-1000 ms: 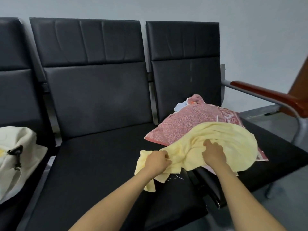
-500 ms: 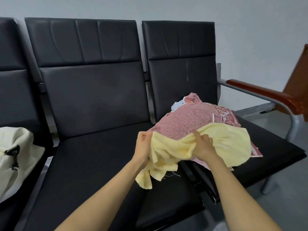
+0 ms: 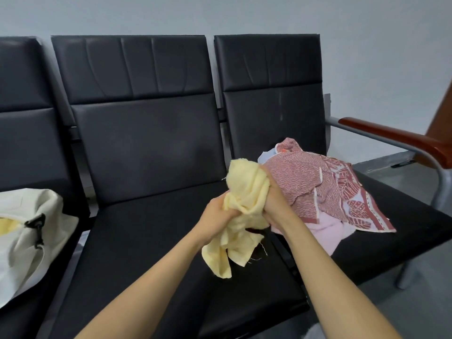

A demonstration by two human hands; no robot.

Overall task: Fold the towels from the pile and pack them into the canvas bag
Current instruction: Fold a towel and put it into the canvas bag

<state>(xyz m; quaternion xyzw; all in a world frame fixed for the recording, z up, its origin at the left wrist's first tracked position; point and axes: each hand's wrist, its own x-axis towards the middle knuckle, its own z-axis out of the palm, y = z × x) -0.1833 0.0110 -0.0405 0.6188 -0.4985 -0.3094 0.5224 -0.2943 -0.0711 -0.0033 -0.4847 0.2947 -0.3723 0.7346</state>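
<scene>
Gripping the yellow towel (image 3: 247, 192), both hands were bunched in close. The left hand (image 3: 216, 216) clutched its lower folds, the right hand (image 3: 275, 204) was wrapped round the upper wad, and loose ends dangled over the middle seat (image 3: 151, 253). Off to the left, the canvas bag (image 3: 31, 241) slumped on the next seat, something yellow showing at its mouth. Just right of the hands, the pile (image 3: 325, 189) of red-patterned and pink towels sat heaped on the right seat (image 3: 403, 228). Farther right ran a wooden armrest (image 3: 396, 135), with a grey wall (image 3: 244, 13) behind.
</scene>
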